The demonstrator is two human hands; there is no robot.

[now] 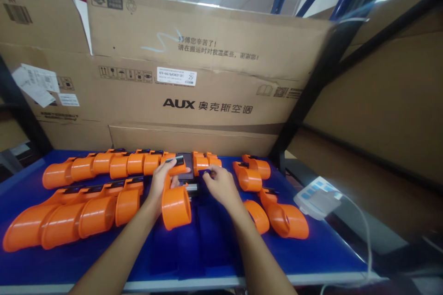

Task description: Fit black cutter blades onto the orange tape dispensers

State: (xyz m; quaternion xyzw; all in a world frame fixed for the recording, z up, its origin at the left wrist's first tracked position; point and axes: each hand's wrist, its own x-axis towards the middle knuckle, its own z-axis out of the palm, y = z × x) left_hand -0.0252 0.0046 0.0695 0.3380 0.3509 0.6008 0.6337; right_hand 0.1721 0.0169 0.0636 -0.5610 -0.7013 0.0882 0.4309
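Observation:
My left hand (161, 179) is closed around an orange part (176, 207) with a round cup at its lower end and a dark piece at its top, near the middle of the blue table. Just to the right, my right hand (218, 181) has its fingers pinched together near a small dark item too small to make out. A metal-coloured piece (191, 187) shows between the hands. Behind them lies a dark flat rectangular object (188, 161), partly hidden by the held part.
Rows of orange cup parts (97, 216) stand at the left, with several more (249, 179) at the right. A white device (318, 197) with a cable sits on the right edge. Cardboard (207, 78) walls the back of the blue table (114, 258).

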